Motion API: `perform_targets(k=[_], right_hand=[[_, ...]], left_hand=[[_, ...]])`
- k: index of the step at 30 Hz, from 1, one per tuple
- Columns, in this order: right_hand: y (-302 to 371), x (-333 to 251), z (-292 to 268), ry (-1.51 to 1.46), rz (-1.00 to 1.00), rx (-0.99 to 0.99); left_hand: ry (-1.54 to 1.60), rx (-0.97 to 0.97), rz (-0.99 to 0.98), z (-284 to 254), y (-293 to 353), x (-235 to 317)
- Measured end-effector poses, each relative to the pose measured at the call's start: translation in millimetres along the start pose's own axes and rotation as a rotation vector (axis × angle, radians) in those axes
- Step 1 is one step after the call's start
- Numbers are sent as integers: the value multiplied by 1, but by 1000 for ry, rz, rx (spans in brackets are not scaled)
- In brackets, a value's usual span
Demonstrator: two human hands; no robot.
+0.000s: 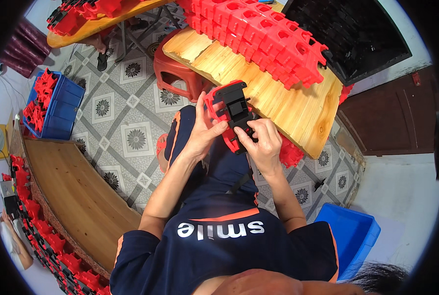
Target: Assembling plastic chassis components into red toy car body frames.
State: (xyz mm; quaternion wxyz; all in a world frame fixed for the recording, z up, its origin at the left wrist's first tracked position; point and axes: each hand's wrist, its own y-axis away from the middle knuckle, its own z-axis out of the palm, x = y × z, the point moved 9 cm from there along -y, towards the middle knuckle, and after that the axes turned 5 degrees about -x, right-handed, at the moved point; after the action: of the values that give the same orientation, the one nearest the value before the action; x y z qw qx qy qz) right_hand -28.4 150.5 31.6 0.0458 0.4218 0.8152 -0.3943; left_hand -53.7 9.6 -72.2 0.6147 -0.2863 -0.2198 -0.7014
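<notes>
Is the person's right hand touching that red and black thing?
Touching. In the head view, the right hand has its fingers on the red and black piece, with no gap showing.

Red-black part [237, 107] partly covered, far table [123, 16] cut off

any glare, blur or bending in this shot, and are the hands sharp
Head view: fisheye bends the wooden bench near the dark rim; head view: pale sheen on the wooden tabletop; head view: left hand, right hand and red-and-black part look fairly sharp, no obvious motion blur.
</notes>
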Motion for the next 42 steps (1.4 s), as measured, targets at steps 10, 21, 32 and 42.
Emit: perform_targets(k=[10,21,32,42], right_hand=[[-32,43,31,-555,351,-35],[-25,37,77,-1035,287,-287],[-27,5,83,-1347,458,-282],[-25,-25,115,-1139,305,-350]], left_hand=[[-136,-28,-28,23,7,9],[-335,353,325,-13,17,43],[-749,96,429,19,55,87],[-674,113,454,-4,59,95]])
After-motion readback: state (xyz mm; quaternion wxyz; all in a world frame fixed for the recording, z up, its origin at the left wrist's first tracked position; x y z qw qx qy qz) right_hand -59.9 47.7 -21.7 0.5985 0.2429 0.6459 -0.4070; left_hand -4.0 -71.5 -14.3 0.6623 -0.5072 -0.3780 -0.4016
